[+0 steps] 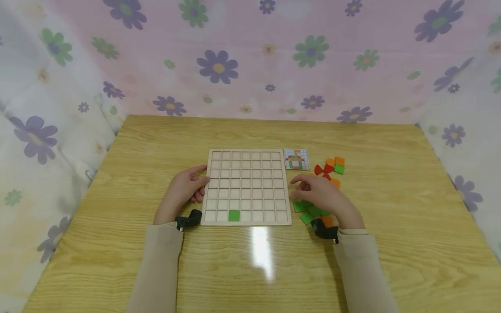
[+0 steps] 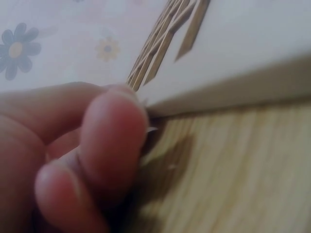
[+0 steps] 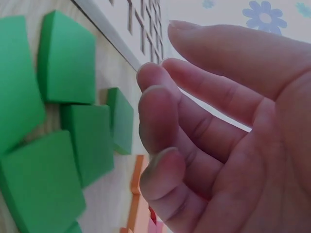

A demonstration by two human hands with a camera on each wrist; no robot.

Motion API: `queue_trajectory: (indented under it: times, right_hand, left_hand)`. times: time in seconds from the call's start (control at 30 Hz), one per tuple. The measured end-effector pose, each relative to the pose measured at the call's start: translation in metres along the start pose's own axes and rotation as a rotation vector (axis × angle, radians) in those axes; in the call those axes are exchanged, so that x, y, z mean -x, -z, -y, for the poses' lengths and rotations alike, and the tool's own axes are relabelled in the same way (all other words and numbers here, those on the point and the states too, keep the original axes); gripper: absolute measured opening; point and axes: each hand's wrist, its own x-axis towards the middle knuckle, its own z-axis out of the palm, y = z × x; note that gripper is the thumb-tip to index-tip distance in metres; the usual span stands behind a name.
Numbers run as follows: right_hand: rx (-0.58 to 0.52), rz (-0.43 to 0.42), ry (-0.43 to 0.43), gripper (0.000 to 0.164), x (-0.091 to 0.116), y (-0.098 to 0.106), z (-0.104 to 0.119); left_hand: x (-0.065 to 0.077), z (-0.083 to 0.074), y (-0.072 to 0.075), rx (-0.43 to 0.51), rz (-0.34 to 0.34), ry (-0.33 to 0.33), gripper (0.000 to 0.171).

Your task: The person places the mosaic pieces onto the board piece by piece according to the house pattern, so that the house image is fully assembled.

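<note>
A wooden grid board [image 1: 246, 151] of square cells lies flat, one green square tile [image 1: 234, 215] in its bottom row. At its left edge is my left hand [image 1: 184, 188], thumb and index fingertips touching the rim while the other fingers bend inward. The left wrist view shows fingertips [image 2: 114, 128] right by the side of the board [image 2: 233, 92]. My right hand [image 1: 318, 191] hovers over the loose pieces, right of the board, fingers loosely bent with nothing between them. Thick green tiles [image 3: 85, 141] lie beside that hand [image 3: 228, 126] in the right wrist view.
A small pattern card [image 1: 296, 159] lies at the board's upper right corner. Near it are red wedge pieces [image 1: 318, 170], an orange disc [image 1: 330, 162] and orange squares [image 1: 339, 161]. Part of the pile is hidden under the right hand. Flowered cloth [image 1: 250, 56] hangs behind the wooden table [image 1: 242, 265].
</note>
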Motion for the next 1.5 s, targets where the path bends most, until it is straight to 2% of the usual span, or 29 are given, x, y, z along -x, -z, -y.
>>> queue_trajectory:
  times: [0.37,0.6,1.03,1.5]
  right_hand:
    - [0.051,-0.058,-0.014,0.034,0.003,0.010,-0.012]
    - [0.077,-0.055,-0.025,0.034,0.006,0.016,-0.014]
    - [0.134,-0.043,-0.018,0.030,0.002,0.005,-0.017]
    - [0.111,-0.045,-0.064,0.027,-0.003,0.000,-0.013]
  left_hand:
    - [-0.001,0.001,0.001,-0.012,-0.007,0.010,0.052]
    - [0.000,0.001,-0.003,0.007,-0.003,-0.002,0.051]
    - [0.004,-0.002,0.000,0.015,-0.010,-0.002,0.051]
    - [0.002,0.000,0.000,-0.010,-0.005,-0.005,0.050]
